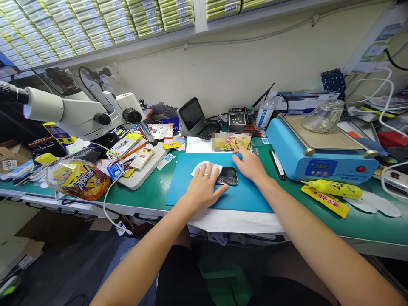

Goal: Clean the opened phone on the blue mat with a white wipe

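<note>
My left hand (205,185) lies flat, fingers stretched out, on a white tissue (195,169) on the blue mat (181,187). A ring is on one of its fingers. Right beside it a smartphone (231,176) with a dark, glossy face rests on the mat, its left part hidden by the hand. My right hand (250,165) reaches over the mat's far edge, thumb apart and index finger extended. That fingertip is at the lower edge of a flat panel with a colourful picture (228,142), partly pixelated. Whether the finger touches it I cannot tell.
A microscope (79,110) and piled papers stand left, with a tea bottle (78,178) at the desk edge. On the right are a blue heating plate (321,163) bearing a glass jar (323,117), and a yellow tube (334,188). A small monitor (192,114) stands behind.
</note>
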The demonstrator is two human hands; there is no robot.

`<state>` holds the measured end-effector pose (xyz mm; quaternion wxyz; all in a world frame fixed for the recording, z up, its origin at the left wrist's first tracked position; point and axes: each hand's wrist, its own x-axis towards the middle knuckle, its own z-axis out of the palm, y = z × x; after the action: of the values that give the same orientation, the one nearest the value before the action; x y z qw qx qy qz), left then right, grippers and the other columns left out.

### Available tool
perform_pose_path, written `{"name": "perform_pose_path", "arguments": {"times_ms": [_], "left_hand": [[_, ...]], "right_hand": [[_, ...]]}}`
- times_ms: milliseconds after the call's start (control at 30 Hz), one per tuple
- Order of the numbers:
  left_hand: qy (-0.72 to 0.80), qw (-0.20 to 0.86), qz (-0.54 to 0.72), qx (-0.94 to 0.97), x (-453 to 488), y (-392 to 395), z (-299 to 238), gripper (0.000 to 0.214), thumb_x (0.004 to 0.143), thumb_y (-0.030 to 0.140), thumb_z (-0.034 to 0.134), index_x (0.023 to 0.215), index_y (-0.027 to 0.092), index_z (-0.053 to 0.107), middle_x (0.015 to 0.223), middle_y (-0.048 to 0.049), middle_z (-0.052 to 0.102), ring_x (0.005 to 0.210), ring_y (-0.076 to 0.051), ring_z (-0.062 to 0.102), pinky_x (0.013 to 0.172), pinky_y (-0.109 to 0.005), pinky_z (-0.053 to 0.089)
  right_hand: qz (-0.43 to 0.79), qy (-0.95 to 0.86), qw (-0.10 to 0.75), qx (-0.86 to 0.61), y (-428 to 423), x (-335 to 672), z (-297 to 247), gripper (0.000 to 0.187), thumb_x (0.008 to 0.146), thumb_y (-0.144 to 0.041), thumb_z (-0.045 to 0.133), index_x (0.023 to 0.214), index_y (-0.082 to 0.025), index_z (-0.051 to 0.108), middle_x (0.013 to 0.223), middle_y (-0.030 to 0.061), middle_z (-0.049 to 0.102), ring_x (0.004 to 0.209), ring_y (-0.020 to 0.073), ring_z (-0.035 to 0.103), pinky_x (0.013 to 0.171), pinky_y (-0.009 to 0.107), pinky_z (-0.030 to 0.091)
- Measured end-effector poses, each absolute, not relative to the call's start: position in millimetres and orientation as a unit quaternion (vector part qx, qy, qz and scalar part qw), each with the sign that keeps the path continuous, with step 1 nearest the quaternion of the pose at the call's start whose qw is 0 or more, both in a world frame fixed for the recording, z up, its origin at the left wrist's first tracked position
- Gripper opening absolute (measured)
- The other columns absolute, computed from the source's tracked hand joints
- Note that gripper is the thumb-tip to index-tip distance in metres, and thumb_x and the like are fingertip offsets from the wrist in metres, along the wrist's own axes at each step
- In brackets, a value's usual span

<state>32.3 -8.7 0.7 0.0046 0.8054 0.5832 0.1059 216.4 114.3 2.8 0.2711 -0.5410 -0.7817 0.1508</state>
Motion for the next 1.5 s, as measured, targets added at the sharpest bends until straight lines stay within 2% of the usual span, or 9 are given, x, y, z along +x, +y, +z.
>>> {"name": "perform_pose_path", "arguments": {"times_ms": [100,233,500,700,867,1133,1267,1367,1500], "left_hand": [[0.582,-0.001,0.112,0.805,54.8,-0.1,1.9,0.075,0.099,0.065,0.035,0.147,0.007,0.042,0.156,-0.0231,0.037,0.146,-0.042,0.030,0.118,-0.056,0.025],[0.544,0.008,0.126,0.829,73.1,-8.0,1.0,0.076,0.099,0.067,0.035,0.147,0.009,0.041,0.157,-0.0217,0.036,0.148,-0.039,0.028,0.119,-0.055,0.025],[0.558,0.005,0.112,0.822,29.3,-27.2,-3.8,0.070,0.101,0.064,0.034,0.150,0.014,0.037,0.161,-0.0183,0.031,0.152,-0.036,0.021,0.120,-0.052,0.025],[0.591,-0.020,0.100,0.800,51.7,-4.9,3.5,0.080,0.097,0.070,0.036,0.143,0.005,0.044,0.151,-0.0255,0.042,0.143,-0.043,0.035,0.115,-0.056,0.030],[0.554,-0.019,0.125,0.823,80.1,-14.1,1.7,0.081,0.095,0.073,0.036,0.143,0.008,0.045,0.151,-0.0240,0.043,0.143,-0.042,0.036,0.115,-0.055,0.031],[0.565,-0.008,0.104,0.818,31.9,-18.4,-2.9,0.073,0.100,0.066,0.032,0.148,0.011,0.040,0.158,-0.0214,0.035,0.150,-0.037,0.025,0.119,-0.054,0.026],[0.596,0.006,0.105,0.796,40.6,-1.9,1.3,0.073,0.100,0.065,0.034,0.148,0.010,0.039,0.157,-0.0231,0.036,0.148,-0.039,0.029,0.116,-0.056,0.029],[0.568,0.026,0.117,0.814,67.2,-3.6,1.7,0.077,0.099,0.068,0.034,0.147,0.008,0.040,0.158,-0.0225,0.035,0.148,-0.039,0.029,0.118,-0.054,0.028],[0.521,0.032,0.127,0.844,75.4,-19.3,-2.8,0.077,0.099,0.069,0.031,0.149,0.011,0.039,0.160,-0.0193,0.033,0.151,-0.036,0.024,0.120,-0.053,0.025]], "right_hand": [[0.148,-0.781,0.274,-0.541,113.6,216.5,2.8,0.030,0.091,-0.031,0.049,0.109,-0.020,0.070,0.151,0.0119,0.052,0.104,0.0286,0.069,0.101,0.046,0.048],[0.138,-0.782,0.274,-0.542,113.1,216.6,1.8,0.031,0.091,-0.029,0.049,0.111,-0.020,0.070,0.150,0.0126,0.053,0.100,0.0265,0.070,0.101,0.045,0.048],[0.152,-0.782,0.274,-0.539,117.1,218.2,-0.2,0.031,0.092,-0.033,0.049,0.109,-0.020,0.071,0.147,0.0121,0.056,0.109,0.0294,0.068,0.102,0.046,0.047],[0.150,-0.782,0.286,-0.533,117.7,217.7,-0.4,0.030,0.090,-0.032,0.051,0.109,-0.020,0.071,0.143,0.0119,0.059,0.105,0.0283,0.068,0.100,0.046,0.048],[0.147,-0.777,0.281,-0.544,116.8,218.0,0.3,0.031,0.089,-0.030,0.051,0.110,-0.020,0.071,0.143,0.0129,0.059,0.094,0.0258,0.071,0.097,0.045,0.050],[0.157,-0.778,0.282,-0.539,116.7,218.5,0.1,0.030,0.091,-0.032,0.049,0.107,-0.020,0.071,0.149,0.0114,0.054,0.100,0.0276,0.069,0.095,0.045,0.050],[0.156,-0.780,0.277,-0.539,116.9,218.3,1.1,0.031,0.091,-0.034,0.049,0.108,-0.020,0.071,0.147,0.0111,0.056,0.096,0.0265,0.069,0.090,0.042,0.050],[0.151,-0.788,0.284,-0.524,117.3,219.3,-0.2,0.032,0.091,-0.032,0.049,0.109,-0.020,0.071,0.136,0.0109,0.065,0.089,0.0251,0.070,0.086,0.040,0.050],[0.157,-0.809,0.275,-0.495,115.2,221.8,-1.3,0.029,0.092,-0.035,0.047,0.096,-0.023,0.073,0.103,0.0055,0.078,0.082,0.0234,0.069,0.078,0.036,0.049]]}}
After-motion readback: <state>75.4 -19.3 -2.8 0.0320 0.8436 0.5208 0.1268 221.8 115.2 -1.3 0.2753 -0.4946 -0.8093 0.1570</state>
